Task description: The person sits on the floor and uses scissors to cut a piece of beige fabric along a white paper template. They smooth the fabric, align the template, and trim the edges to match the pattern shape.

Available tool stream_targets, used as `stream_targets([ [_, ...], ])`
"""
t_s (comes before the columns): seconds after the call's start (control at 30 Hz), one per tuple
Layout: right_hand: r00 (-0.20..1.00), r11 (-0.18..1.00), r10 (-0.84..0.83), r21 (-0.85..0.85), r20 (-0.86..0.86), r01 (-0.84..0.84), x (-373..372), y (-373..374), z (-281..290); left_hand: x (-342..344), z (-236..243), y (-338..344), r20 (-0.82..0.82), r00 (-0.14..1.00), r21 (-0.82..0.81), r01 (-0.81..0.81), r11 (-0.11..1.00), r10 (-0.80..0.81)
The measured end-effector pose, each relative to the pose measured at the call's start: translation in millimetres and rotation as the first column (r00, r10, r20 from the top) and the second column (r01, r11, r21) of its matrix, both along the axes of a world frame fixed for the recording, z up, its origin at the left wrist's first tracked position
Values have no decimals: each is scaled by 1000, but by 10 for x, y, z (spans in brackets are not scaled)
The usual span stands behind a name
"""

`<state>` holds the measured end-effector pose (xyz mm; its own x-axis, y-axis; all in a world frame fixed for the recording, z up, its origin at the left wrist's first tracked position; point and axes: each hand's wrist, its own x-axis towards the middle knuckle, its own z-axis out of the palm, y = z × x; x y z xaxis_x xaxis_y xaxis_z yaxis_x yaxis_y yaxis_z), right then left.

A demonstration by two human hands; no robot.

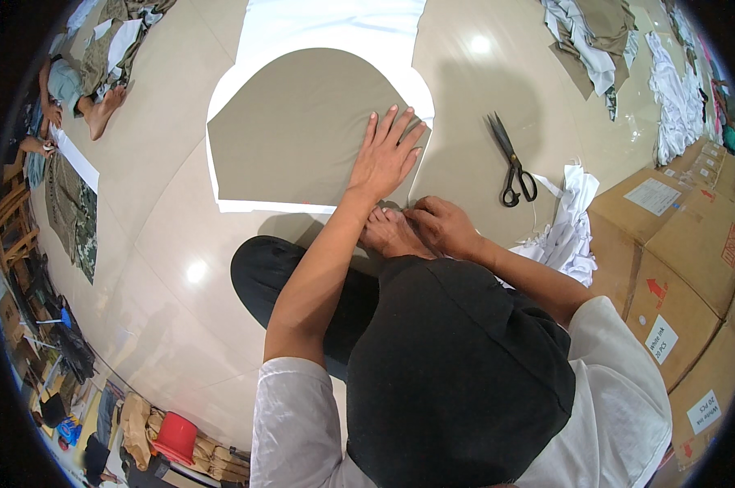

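Note:
A grey-brown cloth piece [294,134] with a rounded far edge lies flat on a larger white cloth [327,24], which shows as a rim around it. My left hand [381,159] presses down on its right part, palm flat and fingers spread. Beside my bare foot [396,234], my right hand [443,226] is closed at the near right corner of the cloths. Whatever its fingertips pinch is too small to make out. Black-handled scissors [511,161] rest on the floor to the right, apart from both hands.
White cloth scraps [564,224] lie beyond my right forearm. Stacked cardboard boxes [668,252] line the right side. Cloth heaps [599,37] sit at the far right. Another person's foot [103,112] shows at the far left, and a red tub [176,437] stands at lower left.

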<state>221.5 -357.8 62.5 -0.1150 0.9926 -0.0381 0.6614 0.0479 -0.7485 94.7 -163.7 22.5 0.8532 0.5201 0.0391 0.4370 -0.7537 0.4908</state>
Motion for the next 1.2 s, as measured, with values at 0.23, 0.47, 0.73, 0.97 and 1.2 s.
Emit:
stream_targets([
  [0.23,999,999,7,37,49,-9,-74,-153,24,24,-7,8,-1,1000,20,-3,1000,3],
  [0.47,993,997,68,34,95,-72,-29,-172,-9,33,-2,21,-1,1000,24,-6,1000,6],
  [0.73,992,997,77,21,100,-79,-29,-174,-14,55,-16,35,-20,1000,29,-11,1000,12],
  [0.97,993,997,73,-5,95,-73,-24,-177,20,48,-30,15,-33,999,28,-10,1000,11],
  [1.2,994,998,68,-11,90,-67,-22,-176,15,22,-50,44,-20,1000,52,5,999,-4],
])
